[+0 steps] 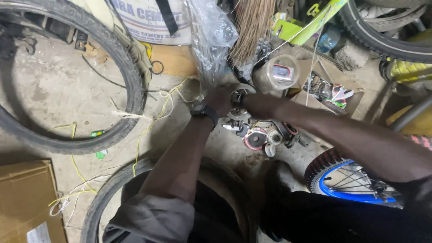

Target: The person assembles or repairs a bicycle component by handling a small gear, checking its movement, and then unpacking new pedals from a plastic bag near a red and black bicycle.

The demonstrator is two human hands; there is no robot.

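Observation:
Both my hands meet over a small round metal part [239, 93] at the middle of the view. My left hand [220, 99], with a black watch [204, 111] on its wrist, closes around the part from the left. My right hand [255, 104] grips it from the right. Just below the hands, several small metal and rubber bicycle parts [263, 135] lie on the concrete floor, a red-and-black ring among them.
A black tyre [128, 76] leans at the left, another tyre [101, 202] lies by my knees. A blue-rimmed wheel [342, 180] sits at right. A clear plastic jar [279, 74], broom bristles [252, 27], cardboard box [24, 198], yellow and white wires [76, 180] surround them.

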